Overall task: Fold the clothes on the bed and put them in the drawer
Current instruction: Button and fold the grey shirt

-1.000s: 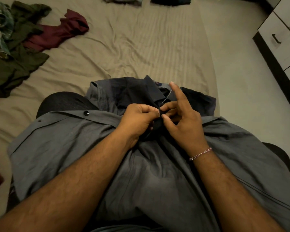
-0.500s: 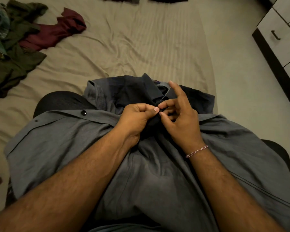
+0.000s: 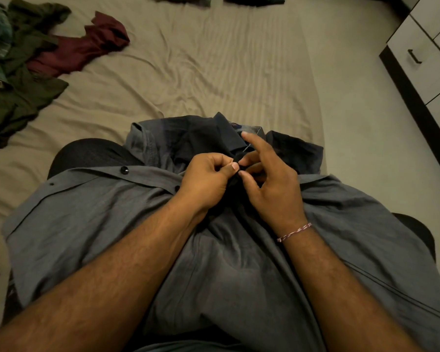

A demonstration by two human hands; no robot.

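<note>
Both hands, left hand [image 3: 208, 179] and right hand [image 3: 267, 184], pinch the grey shirt [image 3: 92, 224] near its collar; soft, light cloth, probably best held by its buttoned edge.

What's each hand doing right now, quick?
Left hand: pinching the grey shirt at its front edge.
Right hand: pinching the same spot, index finger raised.

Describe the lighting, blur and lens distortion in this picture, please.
Head view: dim, warm light; the grey button-up shirt falls into deep shadow where the left hand and right hand pinch it; wide-angle lens bends the white drawer unit; the dark green clothes look soft.
</note>
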